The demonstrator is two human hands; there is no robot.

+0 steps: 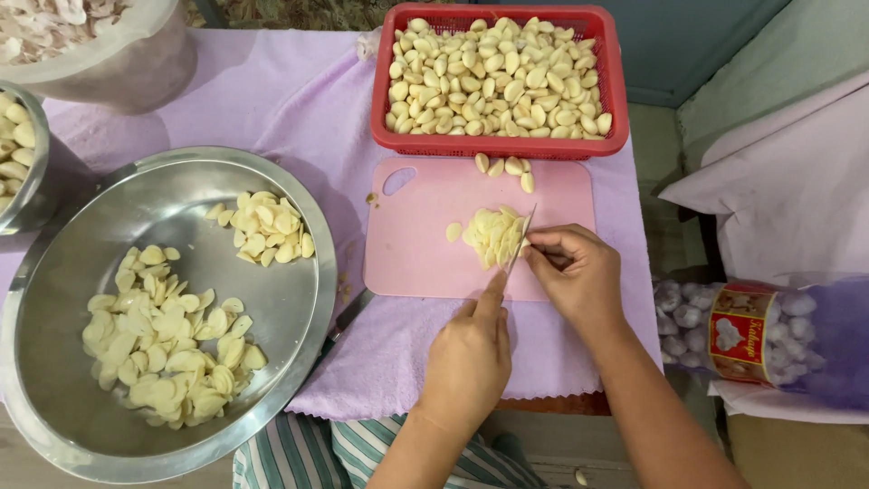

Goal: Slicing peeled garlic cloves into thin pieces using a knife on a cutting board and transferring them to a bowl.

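Note:
A pink cutting board point(425, 258) lies on a lilac cloth point(299, 100). On it is a pile of sliced garlic point(493, 237). My left hand point(471, 353) grips a thin knife point(521, 237), index finger along its back, the blade standing at the pile's right edge. Just right of the blade, my right hand point(575, 272) has its fingers curled down, pinching a garlic clove that is mostly hidden. Three loose peeled cloves point(505, 166) lie at the board's far edge.
A red basket point(615, 91) full of peeled cloves stands behind the board. A big steel bowl point(308, 308) at left holds garlic slices. A smaller bowl point(32, 181) and a plastic tub point(136, 63) stand at far left. A bag of garlic bulbs point(751, 330) lies at right.

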